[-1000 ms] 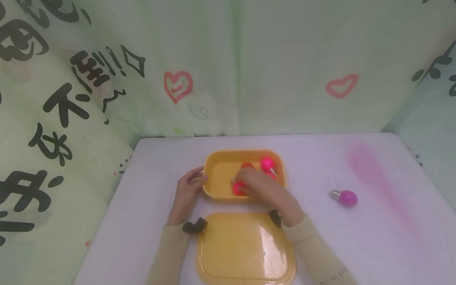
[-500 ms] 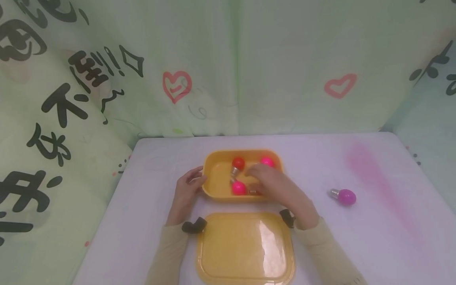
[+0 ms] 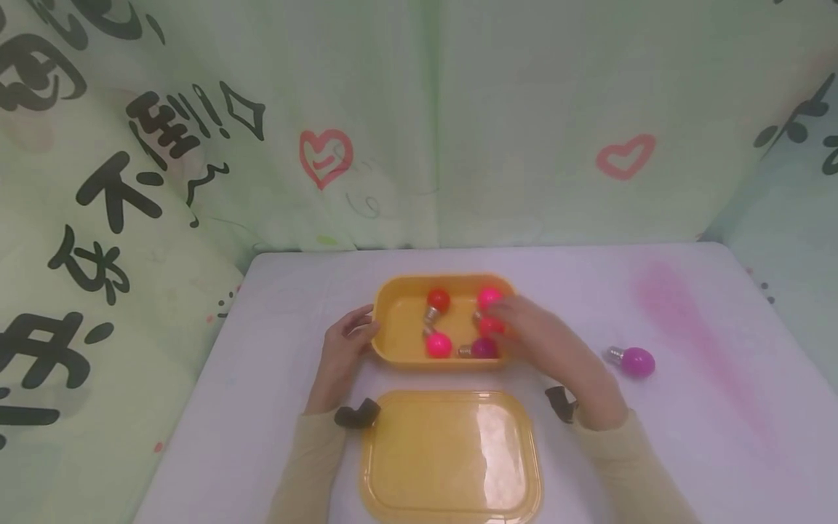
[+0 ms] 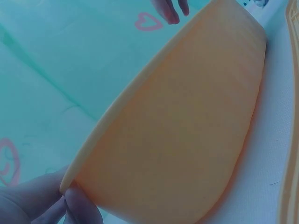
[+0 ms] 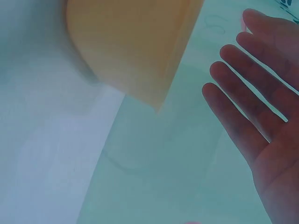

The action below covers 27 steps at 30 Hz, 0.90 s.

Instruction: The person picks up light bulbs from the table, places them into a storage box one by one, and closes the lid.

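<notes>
A yellow plastic box [image 3: 398, 327] stands on the table with several small light bulbs lying inside. Among them are a red bulb [image 3: 438, 300], a pink bulb [image 3: 439, 346] and a purple bulb [image 3: 485, 348]. My left hand [image 3: 343, 353] pinches the box's left rim between thumb and fingers, as the left wrist view shows at the box wall [image 4: 173, 116]. Over the box's right edge is my right hand [image 3: 556, 346], partly covering the bulbs there. In the right wrist view that hand [image 5: 275, 121] has straight, spread fingers and holds nothing.
A yellow lid [image 3: 448, 458] lies flat in front of the box, between the forearms. Right of the box, a purple bulb [image 3: 637, 362] lies on the white table [image 3: 694, 437]. A printed curtain [image 3: 511, 145] hangs behind the table.
My right hand has drawn back to the right from among the bulbs, uncovering the purple one and others in the box. The left hand keeps its place on the rim.
</notes>
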Tool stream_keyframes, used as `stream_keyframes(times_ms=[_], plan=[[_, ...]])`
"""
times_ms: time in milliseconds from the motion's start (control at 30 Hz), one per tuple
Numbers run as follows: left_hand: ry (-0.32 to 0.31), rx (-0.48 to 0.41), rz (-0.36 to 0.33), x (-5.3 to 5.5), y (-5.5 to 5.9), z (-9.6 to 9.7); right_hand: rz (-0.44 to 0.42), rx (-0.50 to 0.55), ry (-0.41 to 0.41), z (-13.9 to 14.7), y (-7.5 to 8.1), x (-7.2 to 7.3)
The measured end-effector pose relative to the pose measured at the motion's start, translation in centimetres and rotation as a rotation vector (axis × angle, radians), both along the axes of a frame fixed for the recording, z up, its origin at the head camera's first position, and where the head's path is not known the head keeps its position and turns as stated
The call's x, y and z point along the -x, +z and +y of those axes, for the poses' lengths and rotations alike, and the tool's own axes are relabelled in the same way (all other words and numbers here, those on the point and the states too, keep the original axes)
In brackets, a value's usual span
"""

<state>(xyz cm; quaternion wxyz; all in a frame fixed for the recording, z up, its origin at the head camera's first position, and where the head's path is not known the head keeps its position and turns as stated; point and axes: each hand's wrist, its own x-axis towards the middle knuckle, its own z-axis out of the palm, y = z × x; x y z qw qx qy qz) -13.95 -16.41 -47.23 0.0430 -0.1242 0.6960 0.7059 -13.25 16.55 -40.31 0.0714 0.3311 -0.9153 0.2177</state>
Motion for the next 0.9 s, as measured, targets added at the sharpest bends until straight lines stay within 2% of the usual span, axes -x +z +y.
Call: stream_keyframes(times_ms=[167, 400, 900], plan=[[-0.005, -0.012, -0.004, 0.0, 0.1, 0.0, -0.065, -0.016, -0.058, 1.4, 0.2, -0.2], [-0.006, -0.014, -0.002, -0.1, 0.0, -0.1, -0.089, -0.036, -0.102, 3.2, 0.4, -0.7], [0.012, 0.009, 0.004, -0.2, -0.2, 0.0, 0.005, -0.035, -0.174, 7.0, 0.4, -1.6]])
